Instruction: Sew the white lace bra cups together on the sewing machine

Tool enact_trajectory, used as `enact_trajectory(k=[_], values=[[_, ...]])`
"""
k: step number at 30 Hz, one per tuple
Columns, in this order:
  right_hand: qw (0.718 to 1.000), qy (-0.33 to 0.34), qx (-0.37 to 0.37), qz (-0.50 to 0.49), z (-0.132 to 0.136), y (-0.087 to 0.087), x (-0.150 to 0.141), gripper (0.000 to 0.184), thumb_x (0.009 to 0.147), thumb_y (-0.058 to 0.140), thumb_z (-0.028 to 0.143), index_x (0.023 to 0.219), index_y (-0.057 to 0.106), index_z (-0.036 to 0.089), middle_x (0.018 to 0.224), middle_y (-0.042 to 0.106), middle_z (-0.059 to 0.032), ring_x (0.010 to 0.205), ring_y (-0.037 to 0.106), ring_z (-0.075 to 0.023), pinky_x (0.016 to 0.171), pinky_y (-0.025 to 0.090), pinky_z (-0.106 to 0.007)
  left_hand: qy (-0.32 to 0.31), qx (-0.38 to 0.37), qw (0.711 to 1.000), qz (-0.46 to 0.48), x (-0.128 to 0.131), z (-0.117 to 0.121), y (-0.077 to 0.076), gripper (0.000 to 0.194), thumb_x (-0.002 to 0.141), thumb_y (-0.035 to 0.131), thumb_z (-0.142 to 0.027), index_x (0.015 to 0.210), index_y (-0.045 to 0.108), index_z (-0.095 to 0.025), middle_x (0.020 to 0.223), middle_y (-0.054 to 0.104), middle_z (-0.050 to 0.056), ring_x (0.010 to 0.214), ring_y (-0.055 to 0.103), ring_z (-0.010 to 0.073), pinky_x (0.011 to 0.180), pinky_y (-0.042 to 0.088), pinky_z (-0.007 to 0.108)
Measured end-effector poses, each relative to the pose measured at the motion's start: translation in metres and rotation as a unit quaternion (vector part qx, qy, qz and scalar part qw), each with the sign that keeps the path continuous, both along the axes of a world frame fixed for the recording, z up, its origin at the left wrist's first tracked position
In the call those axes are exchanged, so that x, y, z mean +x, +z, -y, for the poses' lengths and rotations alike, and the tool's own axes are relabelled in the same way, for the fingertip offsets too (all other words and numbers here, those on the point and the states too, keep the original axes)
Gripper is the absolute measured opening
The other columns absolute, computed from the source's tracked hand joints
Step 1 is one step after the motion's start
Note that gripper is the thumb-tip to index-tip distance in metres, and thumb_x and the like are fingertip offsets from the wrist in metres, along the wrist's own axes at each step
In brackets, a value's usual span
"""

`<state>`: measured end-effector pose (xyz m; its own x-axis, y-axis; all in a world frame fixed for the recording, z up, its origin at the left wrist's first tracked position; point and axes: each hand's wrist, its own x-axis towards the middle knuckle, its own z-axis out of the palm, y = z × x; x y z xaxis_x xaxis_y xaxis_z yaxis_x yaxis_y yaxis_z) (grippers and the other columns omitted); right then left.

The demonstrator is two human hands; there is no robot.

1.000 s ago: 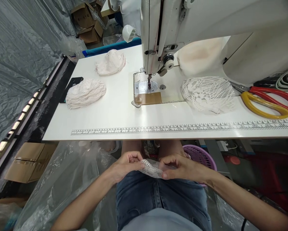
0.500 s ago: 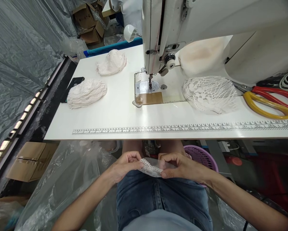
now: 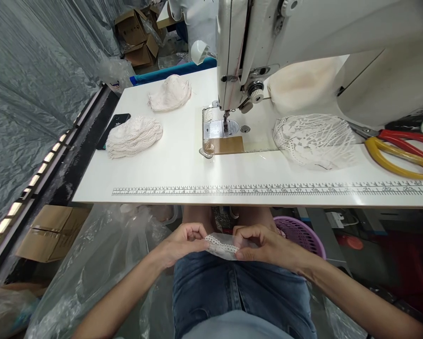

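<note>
A small piece of sheer white lace point(image 3: 222, 246) is stretched between my hands above my lap, its scalloped edge facing up. My left hand point(image 3: 188, 241) pinches one end between thumb and fingers. The other end is gripped by my right hand point(image 3: 255, 241), whose fingers partly cover the fabric. Beyond the table edge stands a white sewing machine point(image 3: 232, 61), its presser foot point(image 3: 226, 123) over the metal needle plate. A stack of lace pieces point(image 3: 134, 137) lies on the table's left, with a pale fabric cup point(image 3: 171, 93) behind it.
Loose lace point(image 3: 313, 140) lies right of the needle plate, beside red-and-yellow-handled scissors point(image 3: 398, 146). A dark phone-like object point(image 3: 115, 126) sits partly under the lace stack. A printed ruler point(image 3: 267, 190) runs along the table's front. Below are a purple basket point(image 3: 305, 235) and clear plastic sheeting point(image 3: 101, 263).
The view has shifted slightly, so the table and machine appear a little farther right. Both hands keep their hold on the lace, nearly unmoved.
</note>
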<state>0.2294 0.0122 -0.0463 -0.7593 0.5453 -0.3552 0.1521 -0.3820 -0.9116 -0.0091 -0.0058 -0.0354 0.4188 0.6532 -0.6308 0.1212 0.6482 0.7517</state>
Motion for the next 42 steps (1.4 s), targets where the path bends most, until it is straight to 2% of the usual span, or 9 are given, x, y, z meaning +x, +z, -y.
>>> enact_trajectory(k=[3, 7, 11, 18, 23, 29, 36, 39, 42], values=[[0.999, 0.039, 0.03, 0.016, -0.004, 0.005, -0.002, 0.033, 0.074, 0.064, 0.048, 0.071, 0.061, 0.016, 0.073, 0.047, 0.0013, 0.065, 0.043, -0.0109, 0.057, 0.032, -0.023, -0.095, 0.052, 0.994, -0.022, 0.001, -0.01, 0.012, 0.025, 0.069, 0.072, -0.034, 0.077, 0.062, -0.013, 0.07, 0.059, 0.001, 0.065, 0.051, 0.0088, 0.059, 0.037, 0.018], [0.997, 0.07, 0.035, 0.017, -0.007, 0.011, -0.008, 0.032, 0.075, 0.064, 0.047, 0.071, 0.061, 0.015, 0.072, 0.048, 0.0011, 0.062, 0.042, -0.0102, 0.056, 0.032, -0.023, -0.268, 0.148, 0.951, -0.048, 0.011, -0.028, 0.029, 0.023, 0.071, 0.07, -0.03, 0.088, 0.066, -0.016, 0.081, 0.064, 0.002, 0.073, 0.054, 0.0116, 0.065, 0.039, 0.019], [0.997, 0.064, 0.031, 0.0, -0.006, 0.011, -0.011, 0.03, 0.075, 0.064, 0.042, 0.068, 0.057, 0.014, 0.072, 0.048, 0.0012, 0.064, 0.044, -0.0106, 0.057, 0.034, -0.023, -0.345, 0.175, 0.919, -0.082, 0.023, -0.039, 0.034, 0.028, 0.068, 0.07, -0.04, 0.081, 0.067, -0.016, 0.072, 0.062, -0.001, 0.066, 0.053, 0.0109, 0.058, 0.036, 0.018], [0.992, 0.077, 0.095, 0.03, -0.012, 0.019, -0.01, 0.027, 0.078, 0.063, 0.039, 0.069, 0.058, 0.015, 0.069, 0.044, 0.0027, 0.059, 0.038, -0.0085, 0.052, 0.028, -0.022, -0.301, 0.129, 0.942, -0.07, 0.028, -0.038, 0.034, 0.021, 0.07, 0.068, -0.034, 0.074, 0.066, -0.013, 0.058, 0.051, -0.004, 0.053, 0.041, 0.0061, 0.048, 0.03, 0.017], [0.987, 0.118, 0.111, -0.006, -0.018, 0.015, -0.006, 0.023, 0.078, 0.064, 0.038, 0.079, 0.065, 0.015, 0.079, 0.05, -0.0001, 0.069, 0.048, -0.0109, 0.058, 0.036, -0.021, -0.26, 0.063, 0.962, -0.059, 0.014, -0.036, 0.038, 0.025, 0.07, 0.07, -0.035, 0.078, 0.068, -0.012, 0.055, 0.05, -0.004, 0.05, 0.039, 0.0057, 0.046, 0.028, 0.017], [0.992, 0.103, 0.067, -0.005, -0.017, 0.0, -0.001, 0.026, 0.077, 0.065, 0.04, 0.078, 0.063, 0.014, 0.081, 0.053, -0.001, 0.072, 0.052, -0.0125, 0.063, 0.04, -0.023, -0.256, 0.076, 0.959, -0.097, -0.003, -0.033, 0.039, 0.02, 0.07, 0.071, -0.031, 0.079, 0.07, -0.013, 0.064, 0.058, 0.0, 0.058, 0.045, 0.0075, 0.053, 0.033, 0.018], [0.989, 0.111, 0.095, 0.015, -0.014, 0.005, 0.0, 0.023, 0.079, 0.063, 0.037, 0.076, 0.063, 0.014, 0.078, 0.052, -0.0002, 0.07, 0.051, -0.0122, 0.061, 0.037, -0.023, -0.244, 0.085, 0.962, -0.084, -0.006, -0.025, 0.035, 0.017, 0.069, 0.072, -0.026, 0.08, 0.071, -0.013, 0.069, 0.062, 0.001, 0.063, 0.051, 0.0091, 0.058, 0.039, 0.018], [0.987, 0.117, 0.114, 0.009, -0.013, 0.017, 0.0, 0.021, 0.081, 0.061, 0.034, 0.076, 0.064, 0.015, 0.08, 0.054, -0.0009, 0.071, 0.053, -0.0118, 0.061, 0.038, -0.022, -0.26, 0.111, 0.958, -0.058, -0.007, -0.025, 0.045, 0.015, 0.07, 0.071, -0.025, 0.08, 0.07, -0.013, 0.078, 0.065, 0.003, 0.072, 0.056, 0.0116, 0.068, 0.043, 0.02], [0.979, 0.114, 0.166, 0.032, -0.02, 0.044, 0.007, 0.017, 0.083, 0.059, 0.031, 0.077, 0.063, 0.016, 0.078, 0.056, -0.0007, 0.069, 0.053, -0.0119, 0.06, 0.038, -0.022, -0.311, 0.18, 0.931, -0.065, -0.004, -0.038, 0.072, 0.014, 0.071, 0.071, -0.026, 0.08, 0.07, -0.015, 0.084, 0.065, 0.003, 0.077, 0.058, 0.0128, 0.07, 0.044, 0.02]])
